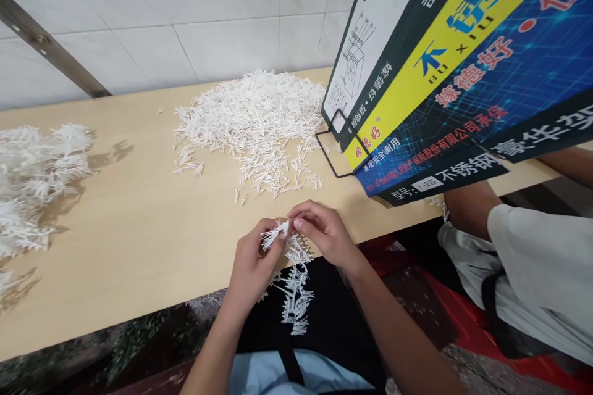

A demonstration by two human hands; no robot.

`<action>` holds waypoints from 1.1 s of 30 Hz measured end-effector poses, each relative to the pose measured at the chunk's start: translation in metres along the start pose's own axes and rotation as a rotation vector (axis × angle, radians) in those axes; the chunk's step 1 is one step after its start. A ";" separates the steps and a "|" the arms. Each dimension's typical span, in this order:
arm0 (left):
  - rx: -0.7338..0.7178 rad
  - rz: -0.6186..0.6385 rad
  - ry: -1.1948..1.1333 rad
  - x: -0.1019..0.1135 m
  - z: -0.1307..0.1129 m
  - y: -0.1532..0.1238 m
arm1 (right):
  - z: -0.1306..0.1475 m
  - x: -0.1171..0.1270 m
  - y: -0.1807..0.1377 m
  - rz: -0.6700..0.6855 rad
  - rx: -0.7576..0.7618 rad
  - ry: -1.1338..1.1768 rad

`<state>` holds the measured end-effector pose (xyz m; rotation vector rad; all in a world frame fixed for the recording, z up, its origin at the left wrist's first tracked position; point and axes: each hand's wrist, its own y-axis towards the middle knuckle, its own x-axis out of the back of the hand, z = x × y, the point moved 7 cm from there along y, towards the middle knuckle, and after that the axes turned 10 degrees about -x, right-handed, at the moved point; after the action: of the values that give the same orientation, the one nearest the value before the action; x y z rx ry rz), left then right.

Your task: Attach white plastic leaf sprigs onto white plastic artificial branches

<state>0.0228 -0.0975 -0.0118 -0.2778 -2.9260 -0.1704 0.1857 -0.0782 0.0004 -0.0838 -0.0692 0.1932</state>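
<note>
My left hand (252, 254) pinches a small bunch of white plastic sprigs (274, 236), whose thin prongs fan out to the left. Against it, my right hand (328, 236) has thumb and forefinger closed at the bunch's right end; what exactly lies between those fingertips is too small to make out. A white bristly plastic strand (296, 296) hangs below both hands, over the table edge and my dark-clothed lap. Beyond the hands, a heap of loose small white sprigs (259, 111) spreads on the table.
On the pale wooden table (139, 228), a pile of larger white branched pieces (37, 185) lies at left. A big printed carton (440, 86) stands at right, with a black wire frame (340, 171) at its corner. Behind it sits another person, a pale sleeve (542, 265) showing. Tiled wall behind.
</note>
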 end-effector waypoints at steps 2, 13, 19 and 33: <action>0.044 -0.092 -0.083 0.006 0.005 -0.001 | 0.005 -0.002 -0.002 0.046 0.023 -0.054; 0.149 -0.363 -0.383 0.018 0.018 -0.001 | 0.024 -0.019 -0.011 0.050 0.363 -0.366; -0.079 -0.183 -0.128 0.018 0.001 0.000 | 0.009 -0.012 -0.005 0.008 0.105 -0.370; -0.232 0.033 0.035 0.001 -0.015 0.003 | 0.004 -0.006 -0.004 0.008 0.010 -0.202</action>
<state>0.0256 -0.0961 0.0032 -0.3536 -2.8654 -0.5060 0.1799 -0.0832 0.0044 -0.0539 -0.2692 0.2097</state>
